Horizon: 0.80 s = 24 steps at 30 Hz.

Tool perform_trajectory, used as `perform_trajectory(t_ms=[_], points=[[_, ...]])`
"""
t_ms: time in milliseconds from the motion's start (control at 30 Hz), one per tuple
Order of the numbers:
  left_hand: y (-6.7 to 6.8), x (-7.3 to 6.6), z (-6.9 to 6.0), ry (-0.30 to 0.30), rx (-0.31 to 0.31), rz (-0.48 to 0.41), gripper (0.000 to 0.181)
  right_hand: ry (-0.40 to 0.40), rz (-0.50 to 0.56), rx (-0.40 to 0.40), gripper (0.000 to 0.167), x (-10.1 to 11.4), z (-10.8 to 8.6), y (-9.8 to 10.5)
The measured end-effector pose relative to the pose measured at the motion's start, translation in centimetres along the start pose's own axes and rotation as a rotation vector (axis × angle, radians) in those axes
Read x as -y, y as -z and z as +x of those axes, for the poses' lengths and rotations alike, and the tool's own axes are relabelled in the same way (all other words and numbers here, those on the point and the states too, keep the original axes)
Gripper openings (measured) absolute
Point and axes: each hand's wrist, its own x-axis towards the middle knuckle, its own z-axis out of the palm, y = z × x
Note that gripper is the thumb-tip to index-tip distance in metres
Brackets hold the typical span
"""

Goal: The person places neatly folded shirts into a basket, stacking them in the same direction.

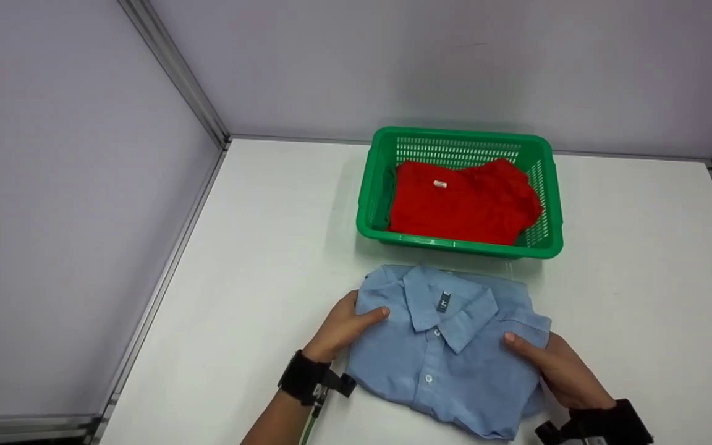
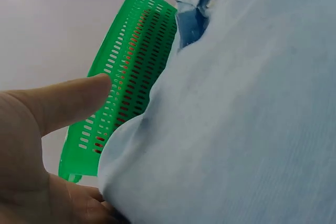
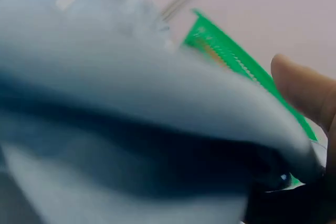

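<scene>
A folded light-blue button-up shirt (image 1: 393,352) lies collar up, its collar towards the basket, with a dark label inside the neck. My left hand (image 1: 340,324) grips its left edge, thumb over the top and fingers hidden underneath. At the right edge, my right hand (image 1: 563,368) holds the shirt the same way. Blue cloth (image 2: 226,114) fills much of the left wrist view, beside the left thumb (image 2: 79,100). In the blurred right wrist view, the shirt's side (image 3: 157,93) sags in folds near the right thumb (image 3: 302,85).
Just beyond the shirt stands a green plastic basket (image 1: 365,207) with perforated walls. Inside it lies a folded red garment (image 1: 461,210) with a small white label. The white table (image 1: 257,247) meets a pale back wall (image 1: 331,74) behind the basket and a side panel (image 1: 84,216) at left.
</scene>
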Motion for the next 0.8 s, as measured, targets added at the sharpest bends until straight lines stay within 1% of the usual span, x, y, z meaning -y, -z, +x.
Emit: perform_trajectory(t_ms=[33,100,200,267,433,567,667,800], points=[[0.0,-0.1,0.0,-0.006,-0.003,0.002,0.079,0.009,-0.024,-0.019,0.098,0.0,-0.1,-0.3],[0.0,-0.1,0.1,-0.008,0.003,-0.014,0.074,0.024,-0.037,-0.037,0.100,0.0,-0.3,-0.7],[0.0,0.0,0.3,0.014,0.019,-0.050,0.070,0.042,-0.008,-0.028,0.100,-0.1,-0.4,-1.0],[-0.1,0.1,0.4,0.025,0.033,-0.079,0.071,0.048,0.002,-0.018,0.100,-0.2,-0.3,-1.1],[-0.2,0.4,0.5,0.061,0.044,-0.127,0.077,0.068,-0.040,-0.015,0.102,-0.4,-0.5,-1.2],[-0.1,0.7,0.6,0.094,0.088,-0.172,0.069,0.100,-0.061,-0.021,0.096,-0.5,-0.7,-1.2],[0.0,0.7,0.4,0.079,0.119,-0.185,0.062,0.117,-0.075,-0.032,0.093,-0.2,-1.0,-1.2],[0.1,0.3,-0.2,0.038,0.117,-0.158,0.060,0.121,-0.115,-0.042,0.095,0.5,-1.5,-1.2]])
